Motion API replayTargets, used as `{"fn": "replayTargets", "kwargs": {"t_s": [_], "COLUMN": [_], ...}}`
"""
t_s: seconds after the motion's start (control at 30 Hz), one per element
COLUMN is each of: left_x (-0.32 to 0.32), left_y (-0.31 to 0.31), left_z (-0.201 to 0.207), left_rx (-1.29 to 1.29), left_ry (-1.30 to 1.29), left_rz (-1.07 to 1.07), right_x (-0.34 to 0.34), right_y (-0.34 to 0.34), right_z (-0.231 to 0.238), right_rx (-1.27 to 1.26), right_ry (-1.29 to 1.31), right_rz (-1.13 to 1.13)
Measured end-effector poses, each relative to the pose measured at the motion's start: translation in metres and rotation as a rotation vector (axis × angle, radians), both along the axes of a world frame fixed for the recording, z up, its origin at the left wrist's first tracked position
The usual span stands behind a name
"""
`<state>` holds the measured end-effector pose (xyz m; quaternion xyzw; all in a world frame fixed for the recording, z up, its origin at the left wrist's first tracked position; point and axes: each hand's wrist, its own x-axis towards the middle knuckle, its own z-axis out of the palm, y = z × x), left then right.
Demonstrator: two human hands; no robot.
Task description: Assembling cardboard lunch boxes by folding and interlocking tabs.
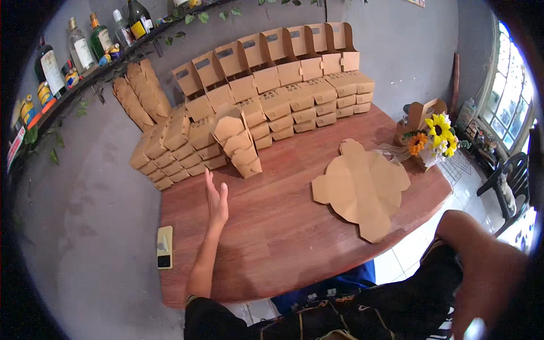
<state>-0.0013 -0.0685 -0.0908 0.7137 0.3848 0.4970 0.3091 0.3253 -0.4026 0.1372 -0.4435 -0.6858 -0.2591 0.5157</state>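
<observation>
My left hand [217, 201] is raised over the left part of the wooden table [266, 226], fingers stretched out and thumb apart, holding nothing. Nearest to it stands a nested stack of brown cardboard scoop boxes [237, 141], just beyond the fingertips. A flat, unfolded cardboard blank [362, 187] with a round middle and several flaps lies on the right half of the table, touched by neither hand. My right arm is bent off to the right of the table. Blurred and close to the lower right rim, my right hand [481, 294] does not show its fingers clearly.
Stacked folded cardboard boxes [283, 110] line the back, with taller open carriers [255, 51] behind. A flower arrangement [436, 139] stands at the right corner. A phone [164, 247] lies at the left edge. Bottles [82, 45] stand on a wall shelf; a black chair [507, 187] is right.
</observation>
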Motion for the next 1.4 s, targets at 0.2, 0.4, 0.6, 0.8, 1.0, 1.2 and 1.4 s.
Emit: {"fn": "replayTargets", "kwargs": {"t_s": [0.2,0.4,0.6,0.8,1.0,1.2,1.4], "left_x": [0.009,0.011,-0.046,-0.143,-0.244,-0.224,-0.103], "left_y": [-0.079,-0.128,-0.222,-0.347,-0.41,-0.369,-0.273], "left_z": [-0.016,0.015,0.054,-0.027,-0.128,-0.092,-0.009], "left_rx": [0.01,0.084,0.148,0.075,0.417,0.002,0.327], "left_ry": [0.278,0.237,0.498,0.348,0.57,0.293,0.262], "left_rz": [-0.094,-0.072,0.529,1.354,1.204,1.433,0.801], "right_x": [-0.001,0.081,0.233,0.328,0.349,0.342,0.264], "right_y": [-0.055,0.083,0.332,0.401,0.424,0.412,0.377], "right_z": [-0.002,-0.052,-0.177,-0.232,-0.248,-0.245,-0.232], "right_rx": [0.029,-0.031,-0.334,-0.302,-0.274,-0.288,-0.238], "right_ry": [-0.027,0.511,1.255,1.363,1.285,1.281,0.847], "right_rz": [-0.049,0.065,-0.359,-0.551,-0.233,-0.266,-0.424]}}
